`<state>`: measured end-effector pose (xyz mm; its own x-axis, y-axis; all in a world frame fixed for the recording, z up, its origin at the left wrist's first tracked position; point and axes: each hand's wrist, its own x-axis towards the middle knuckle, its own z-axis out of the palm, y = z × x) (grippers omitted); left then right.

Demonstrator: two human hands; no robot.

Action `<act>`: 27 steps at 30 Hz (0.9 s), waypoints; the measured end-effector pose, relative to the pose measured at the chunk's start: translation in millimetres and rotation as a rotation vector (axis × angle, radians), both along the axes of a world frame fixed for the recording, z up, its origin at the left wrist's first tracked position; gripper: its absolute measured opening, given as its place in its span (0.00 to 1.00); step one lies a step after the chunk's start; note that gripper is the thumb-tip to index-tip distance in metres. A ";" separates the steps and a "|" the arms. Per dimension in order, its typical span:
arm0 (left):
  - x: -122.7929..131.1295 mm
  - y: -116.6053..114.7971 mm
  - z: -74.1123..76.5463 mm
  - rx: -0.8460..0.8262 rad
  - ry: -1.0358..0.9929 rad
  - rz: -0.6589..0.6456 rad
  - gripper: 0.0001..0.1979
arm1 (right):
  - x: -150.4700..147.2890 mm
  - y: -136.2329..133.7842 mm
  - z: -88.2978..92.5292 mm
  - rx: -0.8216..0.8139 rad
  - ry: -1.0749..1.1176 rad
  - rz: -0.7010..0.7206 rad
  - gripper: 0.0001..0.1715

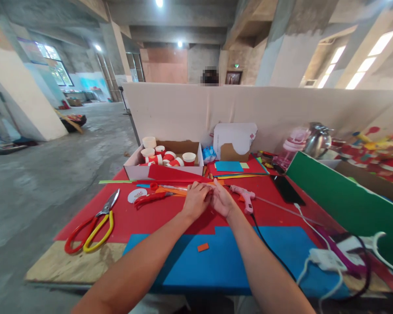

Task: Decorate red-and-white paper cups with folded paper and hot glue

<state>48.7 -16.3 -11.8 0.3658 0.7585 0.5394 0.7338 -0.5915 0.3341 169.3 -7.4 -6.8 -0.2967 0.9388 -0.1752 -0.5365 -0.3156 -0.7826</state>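
My left hand (196,201) and my right hand (221,201) meet over the red sheet (170,218). The left fingers are curled and pressed against the right hand, whose fingers are close together. Whatever lies between them is hidden. Just right of my right hand is a pink glue gun (245,196) with a black cord. Left of my left hand lie a red-handled tool (153,198), a round white printed disc (136,196) and orange strips (175,190). A small orange rectangle (203,247) rests on the blue sheet (183,266) between my forearms.
Large scissors (108,213) with red and yellow handles lie at left. Behind stand a box (163,173) of paper cups and a white panel (170,104). At right are a phone (286,189), a green-sided box (334,192), a power strip (327,260) and cables.
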 end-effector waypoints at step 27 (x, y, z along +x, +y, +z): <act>-12.6 16.2 -1.2 -0.002 -0.318 -0.127 0.10 | 7.7 -0.5 -6.1 0.092 -0.112 -0.085 0.11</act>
